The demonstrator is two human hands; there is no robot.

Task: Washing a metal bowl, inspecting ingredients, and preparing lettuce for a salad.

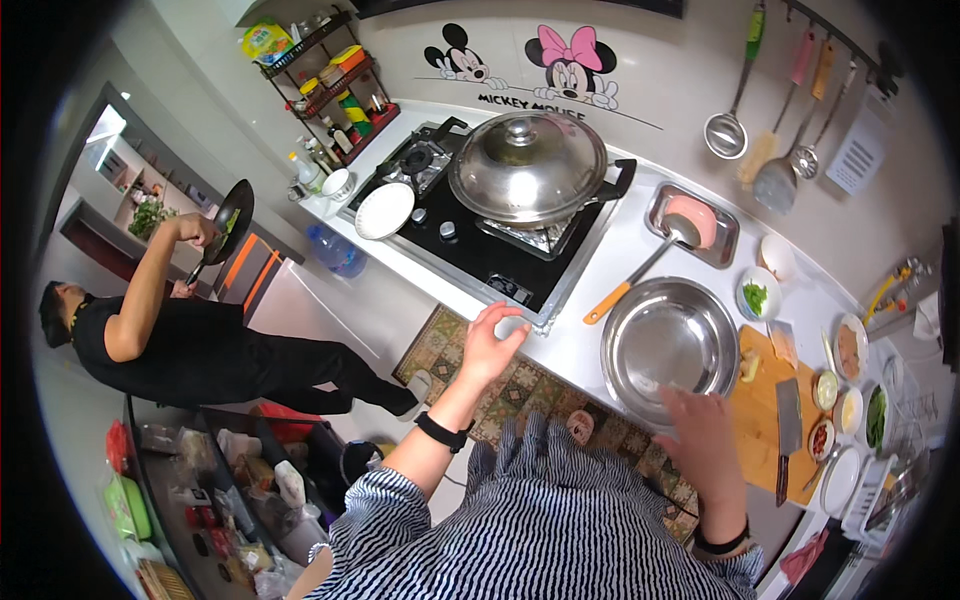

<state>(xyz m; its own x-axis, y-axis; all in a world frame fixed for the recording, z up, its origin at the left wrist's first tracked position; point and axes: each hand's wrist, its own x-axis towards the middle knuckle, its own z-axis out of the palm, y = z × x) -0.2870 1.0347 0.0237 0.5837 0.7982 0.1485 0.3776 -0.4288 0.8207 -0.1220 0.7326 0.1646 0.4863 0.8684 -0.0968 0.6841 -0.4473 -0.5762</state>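
My left hand (491, 345) hovers just off the front edge of the gas hob (442, 247). Nothing is in it; thumb and forefinger curve towards each other with a gap between. Blurred by motion, my right hand (701, 435) is over the near rim of a stainless steel bowl (660, 349). Its fingers are spread and I see nothing in them; whether it touches the rim I cannot tell. The bowl's inside shows bare metal. Behind the hob's front edge a lidded wok (529, 169) sits on the right burner, its contents hidden.
A turner (637, 274) with an orange handle rests on a metal tray (724, 251). Right of the bowl, a cleaver (789, 420) lies on a wooden cutting board (757, 450) near several small bowls. At left stands another person (187, 352) holding a frying pan (231, 217).
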